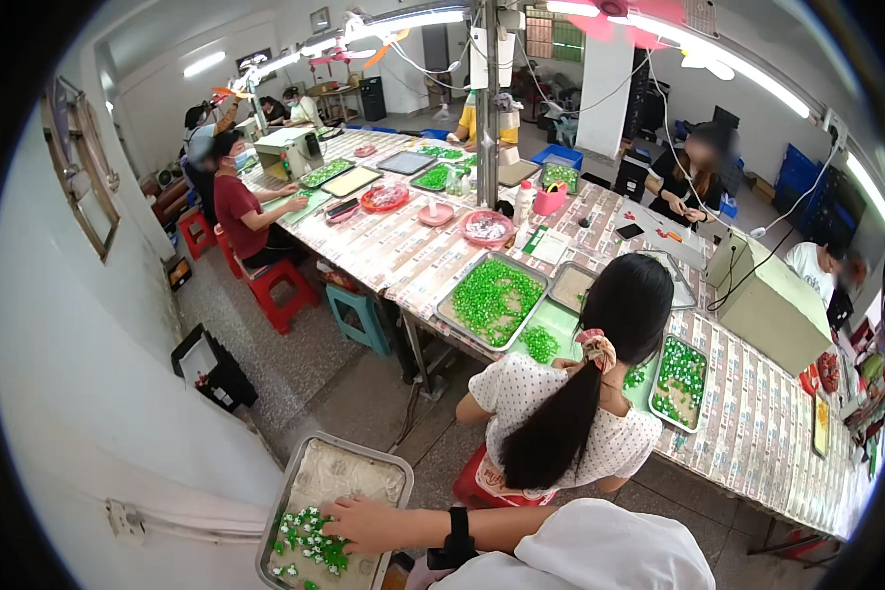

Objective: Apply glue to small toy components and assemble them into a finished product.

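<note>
My right hand (362,525), with a dark band on its wrist, reaches left across the bottom of the view. It lies palm down over a metal tray (364,459) with a pale, stained bottom. The fingers are stretched out and touch a loose pile of small green and white pieces (305,534); I see none gripped, though the fingertips are partly hidden among them. A few pieces lie scattered nearer the tray's lower edge. The rest of the tray's bottom shows bare around the hand. My left hand is out of sight.
A person in a dotted white top (560,413) sits just ahead at the long table (737,433). A tray of green pieces (492,300) stands before them, another tray (678,383) to their right. The white wall (98,393) borders the left; black crates (213,366) stand beside it.
</note>
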Action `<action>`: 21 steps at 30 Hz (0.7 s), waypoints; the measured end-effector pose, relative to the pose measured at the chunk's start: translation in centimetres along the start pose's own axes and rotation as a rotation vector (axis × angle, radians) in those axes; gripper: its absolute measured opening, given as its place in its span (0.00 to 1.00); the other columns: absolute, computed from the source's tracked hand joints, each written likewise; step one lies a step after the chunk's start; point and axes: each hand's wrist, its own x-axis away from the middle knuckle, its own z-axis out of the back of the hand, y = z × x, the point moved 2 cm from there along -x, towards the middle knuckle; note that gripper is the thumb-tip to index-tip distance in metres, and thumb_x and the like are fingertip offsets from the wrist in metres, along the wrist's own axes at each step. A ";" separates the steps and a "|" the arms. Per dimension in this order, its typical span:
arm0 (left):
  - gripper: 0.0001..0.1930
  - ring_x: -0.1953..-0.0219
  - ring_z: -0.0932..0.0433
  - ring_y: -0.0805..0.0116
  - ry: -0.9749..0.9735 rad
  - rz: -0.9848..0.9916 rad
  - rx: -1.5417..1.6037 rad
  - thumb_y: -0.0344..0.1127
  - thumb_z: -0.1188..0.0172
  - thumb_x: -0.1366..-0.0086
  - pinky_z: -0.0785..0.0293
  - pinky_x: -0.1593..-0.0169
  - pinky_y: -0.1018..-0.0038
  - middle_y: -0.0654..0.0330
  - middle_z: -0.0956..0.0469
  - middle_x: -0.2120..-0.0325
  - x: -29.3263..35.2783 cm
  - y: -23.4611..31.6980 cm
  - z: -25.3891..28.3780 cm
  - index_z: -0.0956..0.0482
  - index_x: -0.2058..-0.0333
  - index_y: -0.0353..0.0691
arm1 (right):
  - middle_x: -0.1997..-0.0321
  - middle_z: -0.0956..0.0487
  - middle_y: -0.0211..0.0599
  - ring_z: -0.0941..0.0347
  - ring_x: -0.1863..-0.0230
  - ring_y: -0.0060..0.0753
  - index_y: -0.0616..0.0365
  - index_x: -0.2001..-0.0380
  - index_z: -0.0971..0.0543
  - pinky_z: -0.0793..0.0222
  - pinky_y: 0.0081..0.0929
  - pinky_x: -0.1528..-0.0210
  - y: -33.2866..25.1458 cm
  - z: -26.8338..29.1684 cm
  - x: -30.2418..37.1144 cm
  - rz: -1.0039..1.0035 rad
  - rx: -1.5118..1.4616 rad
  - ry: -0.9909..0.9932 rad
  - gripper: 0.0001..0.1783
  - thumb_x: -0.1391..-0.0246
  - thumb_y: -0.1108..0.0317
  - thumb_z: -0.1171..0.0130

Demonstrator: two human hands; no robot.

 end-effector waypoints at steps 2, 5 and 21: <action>0.29 0.51 0.35 0.56 -0.024 -0.010 0.085 0.35 0.44 0.51 0.37 0.49 0.64 0.55 0.33 0.52 -2.9 1.8 -1.3 0.36 0.47 0.37 | 0.52 0.37 0.40 0.39 0.50 0.42 0.55 0.59 0.30 0.38 0.35 0.52 2.7 0.8 -2.5 0.002 0.003 0.084 0.19 0.57 0.68 0.42; 0.29 0.52 0.34 0.55 -0.066 0.003 0.067 0.35 0.45 0.51 0.35 0.50 0.63 0.52 0.32 0.53 -8.4 3.9 -3.7 0.36 0.48 0.34 | 0.56 0.37 0.39 0.38 0.54 0.41 0.56 0.61 0.30 0.37 0.33 0.55 5.5 3.1 -5.6 -0.002 0.083 0.181 0.16 0.57 0.73 0.44; 0.26 0.57 0.29 0.52 -0.372 -0.009 0.110 0.32 0.48 0.52 0.30 0.55 0.63 0.46 0.30 0.57 -37.3 25.1 -15.1 0.34 0.53 0.24 | 0.63 0.31 0.37 0.33 0.59 0.42 0.57 0.67 0.29 0.36 0.34 0.58 16.3 21.9 -29.2 -0.034 0.080 0.510 0.06 0.49 0.70 0.48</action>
